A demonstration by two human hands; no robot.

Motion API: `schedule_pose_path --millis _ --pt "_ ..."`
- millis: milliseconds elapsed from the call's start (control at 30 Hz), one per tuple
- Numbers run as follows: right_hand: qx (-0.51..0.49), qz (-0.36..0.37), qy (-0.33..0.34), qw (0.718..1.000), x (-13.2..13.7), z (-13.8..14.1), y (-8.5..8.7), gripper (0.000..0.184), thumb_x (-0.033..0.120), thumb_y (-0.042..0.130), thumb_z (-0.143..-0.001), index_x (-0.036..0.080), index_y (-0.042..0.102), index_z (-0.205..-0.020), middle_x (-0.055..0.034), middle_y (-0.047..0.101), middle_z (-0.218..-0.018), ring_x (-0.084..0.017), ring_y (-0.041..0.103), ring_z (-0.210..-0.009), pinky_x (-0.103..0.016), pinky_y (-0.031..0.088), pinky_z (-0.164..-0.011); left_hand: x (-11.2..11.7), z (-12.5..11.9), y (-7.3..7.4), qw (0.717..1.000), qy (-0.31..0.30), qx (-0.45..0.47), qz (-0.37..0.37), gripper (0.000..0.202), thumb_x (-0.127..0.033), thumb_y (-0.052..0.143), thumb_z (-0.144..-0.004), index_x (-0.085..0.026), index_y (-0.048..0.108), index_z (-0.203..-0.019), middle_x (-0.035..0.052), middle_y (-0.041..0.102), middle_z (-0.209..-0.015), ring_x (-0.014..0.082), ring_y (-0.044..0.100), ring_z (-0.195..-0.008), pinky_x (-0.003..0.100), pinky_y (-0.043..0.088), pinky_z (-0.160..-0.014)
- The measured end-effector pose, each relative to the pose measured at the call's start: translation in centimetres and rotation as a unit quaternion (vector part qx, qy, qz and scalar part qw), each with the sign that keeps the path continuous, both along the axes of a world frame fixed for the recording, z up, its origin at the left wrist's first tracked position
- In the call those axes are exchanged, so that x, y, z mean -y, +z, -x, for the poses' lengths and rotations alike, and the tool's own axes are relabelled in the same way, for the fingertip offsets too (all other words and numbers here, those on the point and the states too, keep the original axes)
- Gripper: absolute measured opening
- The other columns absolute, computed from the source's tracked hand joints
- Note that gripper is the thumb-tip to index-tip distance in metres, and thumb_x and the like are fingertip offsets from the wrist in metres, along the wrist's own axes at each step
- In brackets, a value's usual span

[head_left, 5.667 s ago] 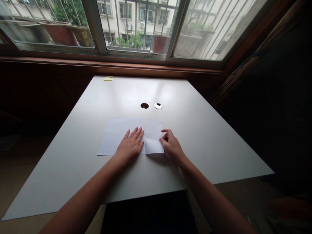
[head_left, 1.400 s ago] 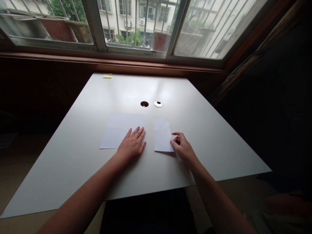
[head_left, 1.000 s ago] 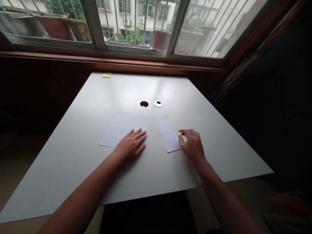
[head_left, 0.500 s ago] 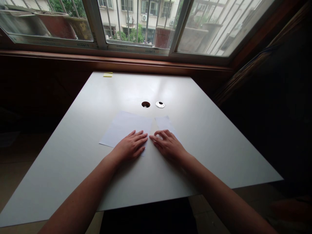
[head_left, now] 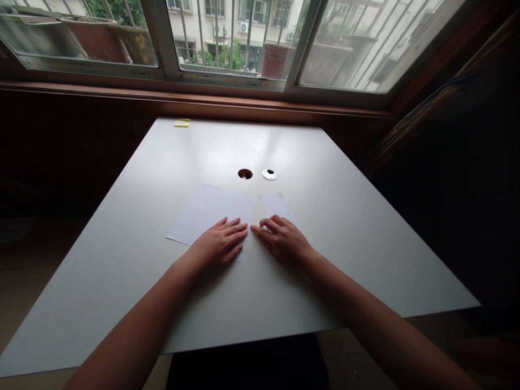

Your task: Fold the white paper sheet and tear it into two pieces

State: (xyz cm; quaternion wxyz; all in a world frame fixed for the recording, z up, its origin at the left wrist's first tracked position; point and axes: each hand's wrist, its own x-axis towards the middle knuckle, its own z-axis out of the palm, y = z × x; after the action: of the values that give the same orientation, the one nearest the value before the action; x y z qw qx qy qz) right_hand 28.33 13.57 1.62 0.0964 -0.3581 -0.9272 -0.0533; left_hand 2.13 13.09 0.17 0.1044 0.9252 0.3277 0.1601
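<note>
Two pieces of white paper lie on the white table (head_left: pixel 122 281). The larger sheet (head_left: pixel 211 208) is on the left, and my left hand (head_left: pixel 219 246) rests flat on its near right corner with fingers stretched out. The narrow strip (head_left: pixel 276 203) lies just right of it, angled. My right hand (head_left: pixel 282 241) lies on the strip's near end, fingers extended and pointing left, its fingertips almost touching those of my left hand. Most of the strip is hidden under that hand.
A round cable hole (head_left: pixel 245 174) and its loose white cap (head_left: pixel 269 174) sit beyond the papers. A yellow sticky pad (head_left: pixel 182 123) lies at the table's far left edge. A wooden sill and barred window run behind; dark wall stands at right.
The strip was separated from the sheet and slid right, then my right hand pushed it back left beside the sheet and now covers its near end. My left hand stayed put.
</note>
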Motion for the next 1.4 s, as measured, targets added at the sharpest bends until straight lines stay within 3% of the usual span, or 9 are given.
schedule_pose_path --millis 633,967,1167,1300,1400 --pt "-0.021 -0.006 -0.001 1.0 -0.1 0.3 -0.1 0.035 0.021 0.049 -0.099 0.025 0.058 -0.132 -0.0093 0.064 -0.108 -0.023 0.052 -0.094 -0.036 0.043 -0.082 0.0 0.1 -0.1 1.0 -0.002 0.008 -0.003 0.044 -0.031 0.044 -0.1 -0.023 0.049 -0.142 0.0051 0.048 -0.148 0.0242 0.037 -0.142 0.049 0.027 -0.122" --pt "0.018 -0.038 0.012 0.999 -0.7 0.2 -0.5 0.031 0.015 0.046 -0.098 0.02 0.061 -0.124 -0.0086 0.065 -0.102 -0.022 0.052 -0.089 -0.035 0.041 -0.077 0.0 0.2 0.0 1.0 0.003 -0.002 0.001 0.043 -0.033 0.042 -0.101 -0.023 0.048 -0.143 0.0033 0.047 -0.149 0.0237 0.036 -0.143 0.048 0.025 -0.122" --pt "0.015 -0.043 0.003 0.999 -1.0 0.7 -0.2 0.025 0.013 0.045 -0.098 0.02 0.065 -0.112 -0.0071 0.065 -0.095 -0.02 0.052 -0.084 -0.033 0.039 -0.074 0.0 0.1 0.0 1.0 0.002 -0.002 0.0 0.043 -0.032 0.042 -0.101 -0.023 0.049 -0.142 0.0033 0.046 -0.149 0.0241 0.036 -0.143 0.048 0.025 -0.122" --pt "0.038 -0.028 0.002 0.999 -1.6 1.8 0.5 0.02 0.011 0.047 -0.096 0.019 0.065 -0.092 -0.0064 0.063 -0.09 -0.019 0.052 -0.081 -0.031 0.036 -0.069 0.0 0.2 0.0 1.0 0.0 0.0 0.0 0.042 -0.032 0.042 -0.101 -0.023 0.049 -0.142 0.0037 0.046 -0.149 0.0241 0.036 -0.143 0.048 0.026 -0.122" --pt "0.071 -0.01 0.021 0.997 -2.4 2.6 1.3 0.019 0.01 0.048 -0.096 0.018 0.064 -0.089 -0.0051 0.062 -0.087 -0.017 0.051 -0.077 -0.03 0.032 -0.063 -0.1 0.4 -0.2 1.0 -0.004 0.004 -0.002 0.043 -0.031 0.043 -0.1 -0.023 0.049 -0.142 0.005 0.046 -0.149 0.0246 0.036 -0.143 0.048 0.026 -0.122"
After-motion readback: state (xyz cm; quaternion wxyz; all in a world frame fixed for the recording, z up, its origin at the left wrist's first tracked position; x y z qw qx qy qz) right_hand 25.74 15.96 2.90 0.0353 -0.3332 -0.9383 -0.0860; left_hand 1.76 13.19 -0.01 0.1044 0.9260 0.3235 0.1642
